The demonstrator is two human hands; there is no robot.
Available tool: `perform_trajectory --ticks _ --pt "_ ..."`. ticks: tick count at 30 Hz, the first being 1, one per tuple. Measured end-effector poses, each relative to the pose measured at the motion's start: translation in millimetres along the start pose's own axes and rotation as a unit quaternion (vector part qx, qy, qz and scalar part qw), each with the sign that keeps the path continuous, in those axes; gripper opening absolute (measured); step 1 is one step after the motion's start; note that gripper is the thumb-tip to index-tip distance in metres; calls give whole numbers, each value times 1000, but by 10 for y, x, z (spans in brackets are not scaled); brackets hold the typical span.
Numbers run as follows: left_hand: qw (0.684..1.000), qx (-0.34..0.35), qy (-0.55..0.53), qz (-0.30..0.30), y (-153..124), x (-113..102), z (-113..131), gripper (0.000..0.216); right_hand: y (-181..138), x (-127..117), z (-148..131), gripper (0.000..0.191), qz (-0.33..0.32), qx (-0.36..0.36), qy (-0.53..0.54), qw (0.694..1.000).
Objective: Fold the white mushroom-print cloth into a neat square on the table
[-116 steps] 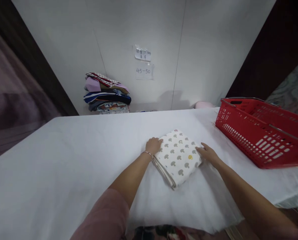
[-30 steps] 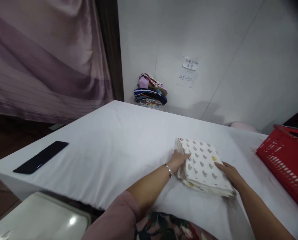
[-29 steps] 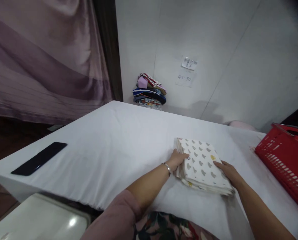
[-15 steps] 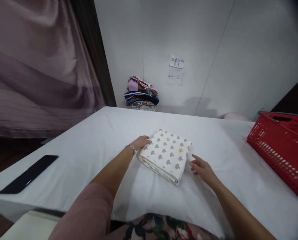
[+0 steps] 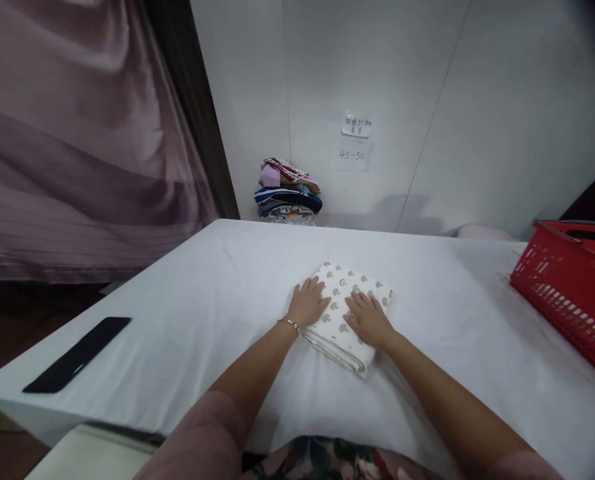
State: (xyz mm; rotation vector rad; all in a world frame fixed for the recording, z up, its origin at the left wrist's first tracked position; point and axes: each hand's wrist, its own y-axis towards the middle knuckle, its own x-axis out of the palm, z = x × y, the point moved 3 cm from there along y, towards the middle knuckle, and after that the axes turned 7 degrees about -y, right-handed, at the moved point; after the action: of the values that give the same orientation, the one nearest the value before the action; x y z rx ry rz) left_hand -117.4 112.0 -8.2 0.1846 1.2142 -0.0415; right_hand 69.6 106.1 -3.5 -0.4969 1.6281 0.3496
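A folded white cloth [image 5: 338, 298] with a grey mushroom-like print lies in front of me, turned at an angle, its layered folded edge facing me. My left hand [image 5: 308, 303], with a bracelet at the wrist, rests flat on the cloth's left side, fingers spread. On its right part lies my right hand [image 5: 368, 320], palm down with the fingers stretched out. Both hands press on top of the cloth without gripping it, and they hide parts of the print.
The cloth lies on a white-covered table [image 5: 217, 287]. At the right stands a red plastic basket [image 5: 567, 293]. A flat black object [image 5: 80, 355] lies near the left edge. Stacked folded fabrics [image 5: 290, 190] rise behind the far edge, below paper signs [image 5: 354, 143] on the wall.
Both hands have moved from the cloth's sides onto its top and now lie flat there. The whole view has shifted slightly.
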Motion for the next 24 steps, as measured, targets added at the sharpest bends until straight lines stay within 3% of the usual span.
perform_trajectory --ticks 5,9,14,18,22,24 --pt "1000 3 7 4 10 14 10 54 163 -125 42 59 -34 -9 13 999" --pt "1000 5 12 17 3 6 44 53 588 -334 -79 55 24 -11 8 1000" --pt "1000 14 9 25 -6 -8 31 50 1002 -140 -180 57 35 -26 0 999" --pt "1000 12 5 27 -2 -4 24 48 1095 38 -147 57 14 -30 -1 999" --pt "999 13 13 26 8 12 21 50 1053 -31 15 57 5 -39 18 999" --pt "999 12 16 24 14 19 17 51 985 -82 190 58 18 -9 8 1000"
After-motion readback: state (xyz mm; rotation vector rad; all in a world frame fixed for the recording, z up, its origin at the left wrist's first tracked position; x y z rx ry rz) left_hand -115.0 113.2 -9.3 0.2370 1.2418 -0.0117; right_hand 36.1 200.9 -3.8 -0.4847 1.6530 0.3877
